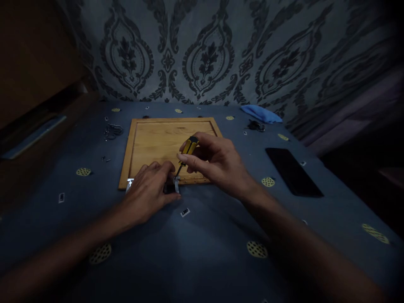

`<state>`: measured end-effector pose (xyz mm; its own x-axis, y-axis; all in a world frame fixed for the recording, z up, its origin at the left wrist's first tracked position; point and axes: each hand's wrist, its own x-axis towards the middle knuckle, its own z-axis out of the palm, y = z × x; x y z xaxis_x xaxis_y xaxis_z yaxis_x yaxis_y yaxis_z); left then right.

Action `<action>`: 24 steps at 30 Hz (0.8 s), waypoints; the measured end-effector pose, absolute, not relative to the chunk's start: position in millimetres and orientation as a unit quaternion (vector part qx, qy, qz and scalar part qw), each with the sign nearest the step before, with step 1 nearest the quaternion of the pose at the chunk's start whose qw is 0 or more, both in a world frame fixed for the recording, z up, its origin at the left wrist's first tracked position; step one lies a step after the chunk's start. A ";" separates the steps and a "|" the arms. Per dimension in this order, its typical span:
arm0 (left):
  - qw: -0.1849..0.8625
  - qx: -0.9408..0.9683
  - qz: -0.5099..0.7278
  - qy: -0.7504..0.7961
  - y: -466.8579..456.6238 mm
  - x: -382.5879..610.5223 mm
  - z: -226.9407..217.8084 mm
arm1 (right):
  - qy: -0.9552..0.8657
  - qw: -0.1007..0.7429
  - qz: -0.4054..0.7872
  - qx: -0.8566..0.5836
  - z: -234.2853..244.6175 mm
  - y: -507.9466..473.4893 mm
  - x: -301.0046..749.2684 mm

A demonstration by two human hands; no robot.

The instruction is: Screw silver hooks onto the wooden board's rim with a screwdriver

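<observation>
A framed wooden panel (167,141) lies flat on the blue patterned cloth. At its front edge is a small metal hinge (176,185). My left hand (151,189) rests over that edge, its forefinger and thumb closed about the hinge, part of which they hide. Pinched in my right hand (221,164) is a short screwdriver (190,146) with a yellow and black handle. Its shaft slants down to the left, and the tip meets the hinge; the screw head is too small to make out. Another metal piece (129,184) shows at the panel's front left corner, partly behind my left hand.
Left of the panel lie a coiled dark cord (112,131) and a few tiny metal bits (105,159). A black phone-like slab (293,172) lies to the right. Behind it are a dark tangled item (255,126) and a blue cloth (261,113), near the patterned wall.
</observation>
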<state>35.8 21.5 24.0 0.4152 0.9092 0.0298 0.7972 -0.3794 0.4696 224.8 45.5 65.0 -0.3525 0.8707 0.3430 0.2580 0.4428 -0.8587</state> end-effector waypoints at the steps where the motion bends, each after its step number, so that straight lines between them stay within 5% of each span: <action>1: 0.200 0.818 0.145 0.520 21.5 35.6 23.6 | -0.737 0.423 0.355 -0.390 63.8 45.1 224.0; 24: 0.200 0.814 0.155 0.523 22.0 35.6 21.3 | -0.727 0.420 0.374 -0.393 68.5 42.7 224.1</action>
